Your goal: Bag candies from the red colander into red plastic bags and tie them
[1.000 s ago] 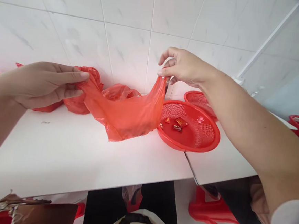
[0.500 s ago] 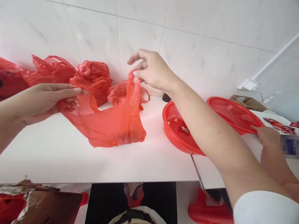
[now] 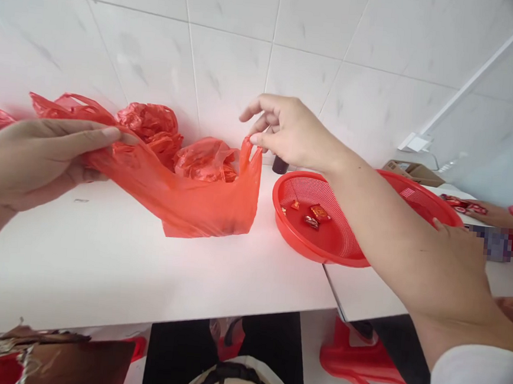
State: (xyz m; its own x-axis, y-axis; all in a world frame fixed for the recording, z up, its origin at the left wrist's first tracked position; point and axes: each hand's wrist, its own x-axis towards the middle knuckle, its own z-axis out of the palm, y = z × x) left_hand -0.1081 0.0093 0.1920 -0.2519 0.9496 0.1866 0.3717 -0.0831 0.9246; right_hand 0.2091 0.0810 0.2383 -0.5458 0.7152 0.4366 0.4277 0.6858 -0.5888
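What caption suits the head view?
Left hand and right hand hold a red bag beside a red basket with small wrapped packets.

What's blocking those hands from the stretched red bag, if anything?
Nothing visible: the left hand grips one side of the red bag, and the right hand pinches its handle. The basket sits to the right.

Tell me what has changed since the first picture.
The red bag, pinched by the left hand and right hand, has moved left: in view it overlapped the near basket, and now shows apart from it. The far basket has shifted right, with another person's hand now visible beside it. Both pinches and the wrapped pieces stayed as they were.
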